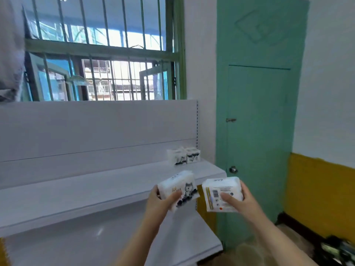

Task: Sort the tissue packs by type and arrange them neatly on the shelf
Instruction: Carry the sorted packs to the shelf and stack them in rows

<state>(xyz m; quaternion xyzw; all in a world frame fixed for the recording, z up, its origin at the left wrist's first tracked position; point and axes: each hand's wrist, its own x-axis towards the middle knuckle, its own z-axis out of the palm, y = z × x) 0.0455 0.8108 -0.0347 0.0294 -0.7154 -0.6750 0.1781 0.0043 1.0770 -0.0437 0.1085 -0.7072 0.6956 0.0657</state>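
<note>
With the left hand (163,198) gripping a husky-print tissue pack (178,189) and the right hand (240,198) clasping a second pack (222,194) barcode-up, both should land upright beside the two shelved packs (183,156) just beyond, prints facing forward.

barred window (99,54) with green frame and bright daylight, white wall (200,73) beside it, teal door (257,112) with metal knob (233,169), yellow band (317,189) low on the right wall, dark clutter (338,250) on the floor
</note>
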